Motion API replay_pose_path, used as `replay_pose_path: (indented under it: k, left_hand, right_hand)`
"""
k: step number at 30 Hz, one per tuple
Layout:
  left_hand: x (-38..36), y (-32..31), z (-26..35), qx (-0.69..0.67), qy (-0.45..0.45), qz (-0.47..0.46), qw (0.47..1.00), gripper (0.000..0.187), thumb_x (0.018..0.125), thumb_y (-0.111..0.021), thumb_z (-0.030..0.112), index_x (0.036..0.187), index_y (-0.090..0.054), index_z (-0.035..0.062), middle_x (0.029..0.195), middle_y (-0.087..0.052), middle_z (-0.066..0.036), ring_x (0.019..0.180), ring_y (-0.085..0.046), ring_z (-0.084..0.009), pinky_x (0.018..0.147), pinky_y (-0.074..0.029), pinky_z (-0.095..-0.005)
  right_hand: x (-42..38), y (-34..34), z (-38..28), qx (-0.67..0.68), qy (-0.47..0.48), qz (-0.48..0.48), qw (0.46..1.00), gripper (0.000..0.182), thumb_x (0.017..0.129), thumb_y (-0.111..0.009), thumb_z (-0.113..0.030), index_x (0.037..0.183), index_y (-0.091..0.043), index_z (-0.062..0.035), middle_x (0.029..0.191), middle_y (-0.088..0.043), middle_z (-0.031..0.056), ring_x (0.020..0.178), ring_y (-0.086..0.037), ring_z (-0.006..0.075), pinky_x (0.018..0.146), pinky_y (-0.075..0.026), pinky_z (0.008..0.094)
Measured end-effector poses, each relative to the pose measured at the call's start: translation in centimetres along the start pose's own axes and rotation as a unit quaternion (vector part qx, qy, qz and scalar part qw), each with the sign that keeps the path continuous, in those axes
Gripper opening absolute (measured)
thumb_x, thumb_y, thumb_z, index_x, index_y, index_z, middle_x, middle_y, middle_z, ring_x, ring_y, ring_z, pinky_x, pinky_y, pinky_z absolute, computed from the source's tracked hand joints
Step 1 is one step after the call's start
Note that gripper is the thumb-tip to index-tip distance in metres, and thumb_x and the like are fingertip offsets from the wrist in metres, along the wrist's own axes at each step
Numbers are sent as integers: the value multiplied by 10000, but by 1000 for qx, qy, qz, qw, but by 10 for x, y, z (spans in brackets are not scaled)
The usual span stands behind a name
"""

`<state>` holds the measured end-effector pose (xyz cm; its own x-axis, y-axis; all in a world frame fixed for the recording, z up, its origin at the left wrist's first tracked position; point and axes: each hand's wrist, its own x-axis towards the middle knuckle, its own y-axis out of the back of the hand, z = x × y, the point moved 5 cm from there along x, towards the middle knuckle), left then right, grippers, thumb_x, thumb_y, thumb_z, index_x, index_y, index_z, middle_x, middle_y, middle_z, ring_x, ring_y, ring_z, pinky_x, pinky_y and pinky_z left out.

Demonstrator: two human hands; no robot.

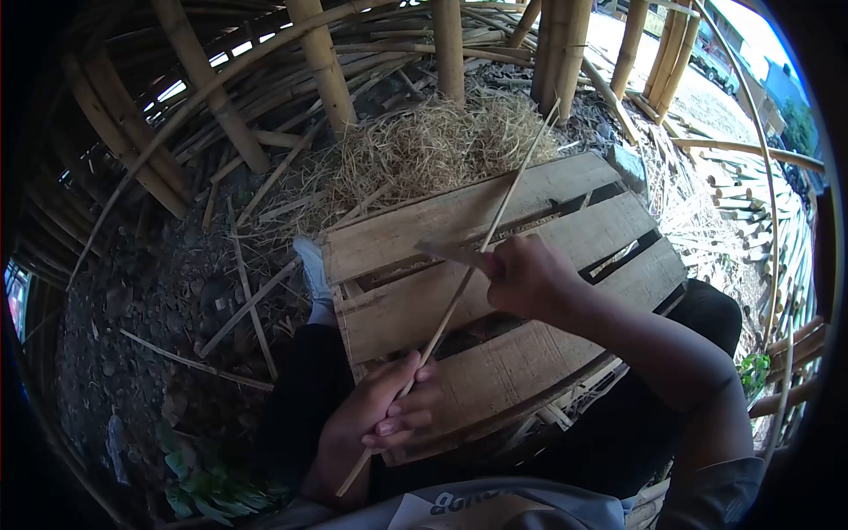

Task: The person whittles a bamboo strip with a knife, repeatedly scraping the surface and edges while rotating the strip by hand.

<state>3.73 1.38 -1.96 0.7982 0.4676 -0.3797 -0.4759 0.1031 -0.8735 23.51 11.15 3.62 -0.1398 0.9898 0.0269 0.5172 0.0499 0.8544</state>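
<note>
My left hand (389, 405) is closed around the lower part of a long, thin bamboo strip (456, 301). The strip slants up and away over a slatted wooden bench top (397, 320), and its short lower end sticks out below my fist. My right hand (527, 278) is closed on a knife (449, 253), its handle mostly hidden by the fingers. The blade is slightly blurred, points left and crosses the strip near its middle; whether it touches cannot be told.
A heap of pale shavings (442, 146) lies beyond the bench. Bamboo posts (325, 71) stand behind it, with stacked bamboo poles (389, 62) at the back. Loose strips (252, 305) litter the dark ground at left. Cut bamboo pieces (751, 212) are piled at right.
</note>
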Motion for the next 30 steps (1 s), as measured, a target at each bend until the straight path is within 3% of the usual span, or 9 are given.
replay_pose_path:
  k: [2, 4, 6, 8, 12, 17, 21, 24, 30]
  left_hand:
    - [-1, 1, 1, -7, -7, -10, 1000, 276, 1037, -325, 350, 957, -383, 93, 571, -336, 15, 357, -315, -38, 221, -253, -152]
    - [-1, -1, 5, -8, -18, -20, 1000, 272, 1041, -316, 328, 966, -383, 75, 577, -348, 2, 361, -328, -47, 217, -267, -157]
    - [-6, 1, 4, 58, -19, 41, 997, 260, 1043, -308, 313, 964, -373, 74, 579, -348, 0, 359, -325, -45, 214, -268, -156]
    - [-6, 1, 8, 43, -20, 28, 998, 258, 1043, -309, 311, 963, -372, 74, 575, -345, 1, 359, -324, -44, 213, -266, -157]
    - [-9, 0, 12, 27, -25, 3, 999, 250, 1041, -318, 305, 962, -371, 74, 567, -335, 4, 359, -319, -42, 213, -261, -158]
    - [-11, 0, 15, 112, -22, 39, 993, 280, 1034, -338, 351, 937, -373, 90, 566, -325, 27, 358, -285, -27, 241, -236, -159]
    - [-8, 0, 10, 145, -20, 59, 987, 286, 1033, -339, 356, 932, -370, 90, 568, -320, 29, 367, -273, -26, 255, -237, -159]
    - [-9, -2, 11, 165, -29, 67, 984, 273, 1032, -354, 335, 956, -384, 75, 562, -335, 17, 348, -291, -33, 229, -250, -159]
    - [-3, 3, 9, 128, -29, 50, 990, 270, 1031, -361, 337, 955, -386, 79, 557, -337, 20, 343, -304, -29, 226, -256, -160]
  right_hand:
    - [18, 6, 23, -16, -22, 50, 998, 204, 842, -590, -139, 749, -628, 38, 643, -597, 242, 632, -633, 401, 596, -485, 459]
    - [13, 4, 18, 20, -49, 17, 998, 197, 789, -611, -137, 697, -628, 37, 704, -621, 263, 691, -640, 416, 682, -517, 479]
    - [-17, -16, -18, 33, 25, -59, 997, 229, 834, -593, -165, 727, -634, 33, 700, -618, 257, 701, -632, 433, 681, -508, 493]
    - [-17, -14, -23, 8, 85, -42, 995, 270, 868, -577, -194, 736, -631, 35, 667, -606, 249, 665, -630, 424, 639, -498, 491]
    - [35, 5, 40, 23, 17, 18, 999, 318, 923, -546, -228, 762, -637, 31, 597, -577, 232, 547, -610, 390, 508, -460, 448]
    - [-3, -25, 6, 83, 143, -49, 985, 325, 942, -542, -217, 759, -634, 36, 577, -566, 217, 517, -604, 358, 483, -436, 411]
    - [44, 4, 50, 7, 22, -8, 1000, 343, 947, -538, -217, 728, -603, 40, 615, -582, 214, 534, -598, 356, 507, -436, 425]
    - [20, -7, 24, 89, 112, 4, 990, 347, 959, -521, -228, 755, -598, 42, 613, -578, 209, 502, -570, 342, 498, -434, 418]
    - [32, -8, 43, 37, 22, -49, 998, 358, 975, -502, -244, 788, -606, 43, 663, -586, 252, 642, -610, 425, 580, -450, 458]
